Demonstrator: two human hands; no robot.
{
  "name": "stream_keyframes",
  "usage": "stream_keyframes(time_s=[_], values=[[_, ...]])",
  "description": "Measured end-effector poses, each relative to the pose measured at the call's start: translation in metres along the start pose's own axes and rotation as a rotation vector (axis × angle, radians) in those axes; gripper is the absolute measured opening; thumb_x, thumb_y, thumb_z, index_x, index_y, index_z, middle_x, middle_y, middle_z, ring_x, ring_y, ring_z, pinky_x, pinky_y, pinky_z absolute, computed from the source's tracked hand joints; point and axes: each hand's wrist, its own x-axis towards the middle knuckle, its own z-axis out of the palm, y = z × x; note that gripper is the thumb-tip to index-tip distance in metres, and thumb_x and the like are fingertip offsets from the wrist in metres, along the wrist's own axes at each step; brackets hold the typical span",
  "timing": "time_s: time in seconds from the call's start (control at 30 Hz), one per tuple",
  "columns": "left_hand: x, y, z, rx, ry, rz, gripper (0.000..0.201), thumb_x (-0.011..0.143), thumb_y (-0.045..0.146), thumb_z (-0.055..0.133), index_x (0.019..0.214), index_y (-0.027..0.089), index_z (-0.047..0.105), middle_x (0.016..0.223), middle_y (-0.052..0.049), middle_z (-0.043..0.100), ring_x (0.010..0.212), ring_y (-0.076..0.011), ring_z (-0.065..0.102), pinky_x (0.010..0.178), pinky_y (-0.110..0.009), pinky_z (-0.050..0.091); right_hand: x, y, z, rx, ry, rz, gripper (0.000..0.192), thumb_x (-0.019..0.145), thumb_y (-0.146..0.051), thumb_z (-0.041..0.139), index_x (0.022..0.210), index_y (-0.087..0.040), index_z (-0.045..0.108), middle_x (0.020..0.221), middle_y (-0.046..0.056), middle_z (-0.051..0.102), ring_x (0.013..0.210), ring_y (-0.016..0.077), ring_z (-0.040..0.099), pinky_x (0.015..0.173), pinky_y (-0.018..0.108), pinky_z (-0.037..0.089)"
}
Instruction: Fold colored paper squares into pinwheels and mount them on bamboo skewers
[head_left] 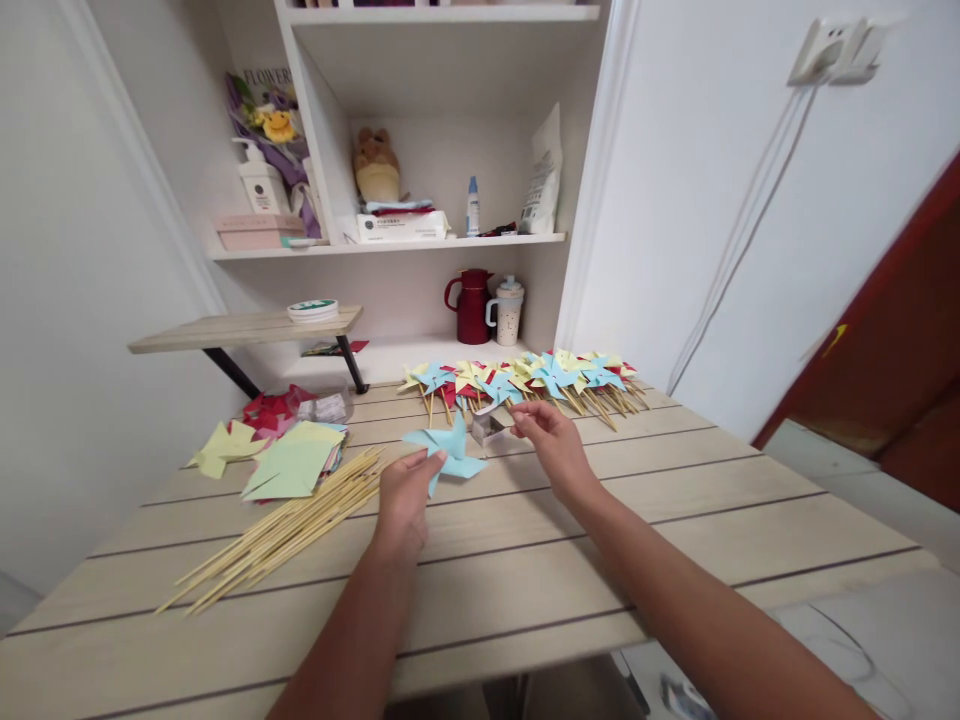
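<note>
Holding blue pinwheel [448, 449], left hand [405, 500] pinches edge; right hand [551, 440] fingertips closed at small tin [487, 427], contents unclear. Paper light, creasable; grip at centre.

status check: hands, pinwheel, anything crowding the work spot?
Left hand pinching blue pinwheel on table. Right hand at small clear box, grip unclear. Skewer pile left, finished pinwheels behind; neither blocking.
</note>
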Motion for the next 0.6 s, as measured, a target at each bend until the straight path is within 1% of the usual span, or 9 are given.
stream_keyframes(time_s=[0.07,0.17,0.23,0.3,0.4,0.47,0.53,0.6], values=[[0.006,0.001,-0.002,-0.047,0.038,-0.033,0.022,0.055,0.005,0.085,0.069,0.012,0.071,0.064,-0.002,0.069,0.062,-0.0126,0.062,0.065,-0.024,0.045,0.012,0.007,-0.007,-0.039,0.008,0.085,0.033,0.073,-0.050,0.067,0.085,-0.019,0.063,0.066,-0.001,0.061,0.065,0.0157,0.056,0.067,0.030,0.045],[0.012,0.003,-0.002,-0.116,0.042,-0.064,0.017,0.062,0.003,0.081,0.072,0.013,0.070,0.065,-0.001,0.068,0.059,-0.0102,0.060,0.060,-0.022,0.044,0.031,0.011,-0.020,-0.120,-0.053,0.140,0.029,0.067,-0.045,0.070,0.073,-0.017,0.062,0.059,-0.002,0.057,0.052,0.0115,0.046,0.056,0.028,0.039],[0.014,0.004,-0.001,-0.171,0.043,-0.077,0.014,0.068,0.003,0.077,0.072,0.014,0.069,0.068,-0.001,0.068,0.061,-0.0094,0.060,0.059,-0.020,0.044,0.042,0.011,-0.028,-0.186,-0.104,0.145,0.025,0.067,-0.041,0.069,0.069,-0.017,0.061,0.060,-0.001,0.058,0.052,0.0109,0.044,0.055,0.027,0.037],[0.015,0.004,0.000,-0.217,0.050,-0.082,0.014,0.071,0.003,0.074,0.072,0.015,0.068,0.070,0.000,0.068,0.063,-0.0095,0.062,0.059,-0.020,0.044,0.047,0.009,-0.030,-0.250,-0.179,0.125,0.021,0.068,-0.037,0.069,0.069,-0.018,0.063,0.063,0.000,0.061,0.056,0.0121,0.049,0.057,0.026,0.038],[0.015,0.005,0.000,-0.259,0.065,-0.085,0.016,0.071,0.002,0.074,0.072,0.016,0.067,0.071,0.000,0.069,0.066,-0.0105,0.064,0.061,-0.019,0.046,0.043,0.010,-0.024,-0.347,-0.338,0.085,0.015,0.066,-0.032,0.072,0.070,-0.019,0.069,0.070,0.001,0.068,0.066,0.0150,0.057,0.063,0.026,0.041],[0.015,0.005,0.000,-0.275,0.070,-0.086,0.016,0.071,0.002,0.074,0.073,0.016,0.067,0.069,0.000,0.069,0.064,-0.0101,0.063,0.060,-0.019,0.047,0.035,0.015,-0.016,-0.423,-0.421,0.063,0.011,0.064,-0.028,0.073,0.070,-0.020,0.071,0.071,0.001,0.070,0.069,0.0165,0.060,0.064,0.026,0.042],[0.013,0.004,0.000,-0.287,0.069,-0.089,0.015,0.072,0.001,0.073,0.073,0.015,0.067,0.068,0.000,0.068,0.061,-0.0088,0.062,0.058,-0.018,0.046,0.027,0.022,-0.009,-0.512,-0.422,0.041,0.006,0.066,-0.024,0.071,0.071,-0.020,0.072,0.071,0.001,0.070,0.069,0.0172,0.059,0.065,0.027,0.041],[0.011,0.004,0.001,-0.295,0.057,-0.090,0.015,0.073,-0.001,0.072,0.073,0.013,0.067,0.067,0.000,0.068,0.059,-0.0075,0.061,0.057,-0.017,0.046,0.022,0.028,-0.003,-0.596,-0.368,0.024,0.007,0.071,-0.024,0.067,0.074,-0.021,0.073,0.075,0.002,0.071,0.072,0.0189,0.060,0.067,0.028,0.039]])
